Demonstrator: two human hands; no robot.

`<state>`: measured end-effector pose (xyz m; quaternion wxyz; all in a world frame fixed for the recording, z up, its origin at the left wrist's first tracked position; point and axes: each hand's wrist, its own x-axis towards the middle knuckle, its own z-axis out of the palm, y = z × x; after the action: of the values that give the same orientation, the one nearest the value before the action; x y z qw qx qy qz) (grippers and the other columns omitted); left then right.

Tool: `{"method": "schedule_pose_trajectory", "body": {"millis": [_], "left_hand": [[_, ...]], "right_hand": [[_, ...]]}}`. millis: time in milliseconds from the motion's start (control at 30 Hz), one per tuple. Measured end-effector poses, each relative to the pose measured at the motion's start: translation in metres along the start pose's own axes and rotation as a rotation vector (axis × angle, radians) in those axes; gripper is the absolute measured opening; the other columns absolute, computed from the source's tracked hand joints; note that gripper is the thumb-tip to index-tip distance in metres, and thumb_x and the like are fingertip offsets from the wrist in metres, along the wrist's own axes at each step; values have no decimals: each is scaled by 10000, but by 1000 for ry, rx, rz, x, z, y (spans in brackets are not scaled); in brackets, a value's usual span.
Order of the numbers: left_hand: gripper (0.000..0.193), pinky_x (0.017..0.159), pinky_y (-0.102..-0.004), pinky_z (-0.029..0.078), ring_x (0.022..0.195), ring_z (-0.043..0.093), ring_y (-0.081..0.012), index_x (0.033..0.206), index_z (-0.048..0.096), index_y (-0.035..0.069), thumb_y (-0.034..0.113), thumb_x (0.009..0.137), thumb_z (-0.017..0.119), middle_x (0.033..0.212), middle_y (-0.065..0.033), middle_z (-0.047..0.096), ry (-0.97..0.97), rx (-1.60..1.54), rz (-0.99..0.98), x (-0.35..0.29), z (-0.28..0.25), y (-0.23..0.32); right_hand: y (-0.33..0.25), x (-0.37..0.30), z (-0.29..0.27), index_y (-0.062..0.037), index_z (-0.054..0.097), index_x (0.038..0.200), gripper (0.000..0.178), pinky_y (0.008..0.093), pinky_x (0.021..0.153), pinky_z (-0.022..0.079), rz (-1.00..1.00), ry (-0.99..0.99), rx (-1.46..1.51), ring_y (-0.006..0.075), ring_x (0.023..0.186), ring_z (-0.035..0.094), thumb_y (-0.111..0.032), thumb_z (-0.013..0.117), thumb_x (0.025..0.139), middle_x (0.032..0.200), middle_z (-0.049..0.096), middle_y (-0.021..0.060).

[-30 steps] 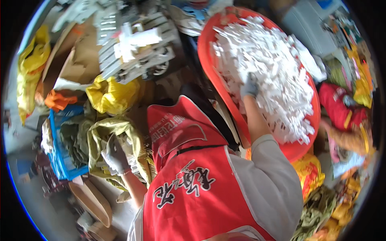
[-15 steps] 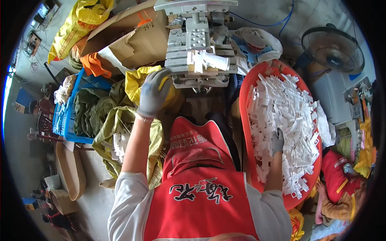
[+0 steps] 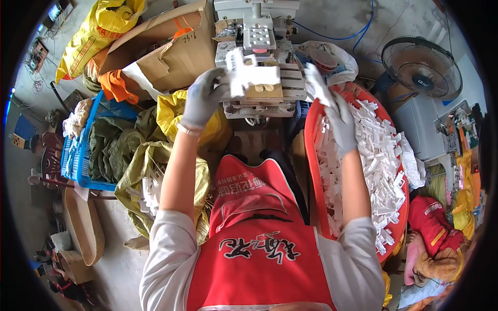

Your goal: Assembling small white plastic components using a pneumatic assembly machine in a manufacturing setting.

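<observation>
In a grey glove, my left hand [image 3: 204, 99] grips the left end of a white plastic part [image 3: 254, 75], its fingers closed. The part is over the wooden block [image 3: 265, 92] on the bed of the grey press machine [image 3: 258, 39]; whether it touches the block I cannot tell. My right hand [image 3: 341, 122], also gloved, is raised over the near-left side of the red tub [image 3: 310, 129]. Between its fingers is another white plastic part [image 3: 318, 85], slightly blurred and pointing up toward the machine. Many similar white parts [image 3: 363, 171] fill the tub.
An olive woven sack [image 3: 129, 179] holding white pieces lies left of my legs. Beyond it are a blue basket [image 3: 85, 166] with green cloth, a yellow bag [image 3: 171, 111] and a cardboard box [image 3: 171, 57]. A black fan [image 3: 423, 67] stands far right.
My left hand has moved forward and right and taken hold of the white part on the machine bed. My right hand has risen from the tub toward the machine with a white part.
</observation>
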<state>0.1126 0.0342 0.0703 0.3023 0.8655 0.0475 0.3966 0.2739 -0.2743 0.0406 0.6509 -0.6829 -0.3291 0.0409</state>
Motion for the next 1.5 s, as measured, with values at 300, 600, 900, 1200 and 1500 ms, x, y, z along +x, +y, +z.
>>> {"method": "schedule_pose_trajectory", "body": {"millis": [300, 600, 900, 1200, 1500], "left_hand": [[252, 757, -286, 504, 884, 635, -191, 1082, 590, 31, 57, 832, 605, 1046, -109, 643, 153, 221, -469, -147, -95, 0], [301, 844, -298, 478, 985, 601, -179, 1151, 575, 30, 19, 851, 558, 1108, -110, 626, 126, 218, -627, -231, -105, -15], [331, 884, -319, 460, 1033, 574, -242, 1228, 525, -4, 26, 906, 454, 1202, -131, 573, 226, 611, -796, -313, -190, -30], [277, 825, -285, 480, 942, 608, -176, 1162, 587, 8, 113, 915, 516, 1087, -111, 643, -59, 308, -566, -218, -78, 9], [264, 844, -282, 464, 940, 605, -170, 1120, 603, -18, 119, 919, 502, 1055, -111, 649, -183, 276, -620, -216, -63, 13]], "right_hand": [[-14, 70, 62, -223, 577, 1193, 435, 364, 943, 415, -498, -351, -855, 269, 1078, 513, -66, 587, 787, 1104, 566, 62], [-12, 29, 34, -114, 565, 1179, 336, 371, 901, 439, -571, -193, -565, 314, 1077, 531, -208, 594, 857, 1214, 529, 96], [152, -209, -170, -60, 593, 1113, 317, 360, 854, 461, 575, 315, -808, 307, 981, 597, -243, 563, 856, 1050, 612, 185], [195, -274, -145, -205, 328, 1386, 677, 426, 968, 391, 881, -161, -1297, 345, 1219, 416, -235, 607, 769, 1354, 425, 103], [192, -235, -152, -91, 304, 1401, 685, 265, 826, 464, 887, 291, -10, 177, 994, 572, -391, 608, 864, 1124, 603, 85]]}}
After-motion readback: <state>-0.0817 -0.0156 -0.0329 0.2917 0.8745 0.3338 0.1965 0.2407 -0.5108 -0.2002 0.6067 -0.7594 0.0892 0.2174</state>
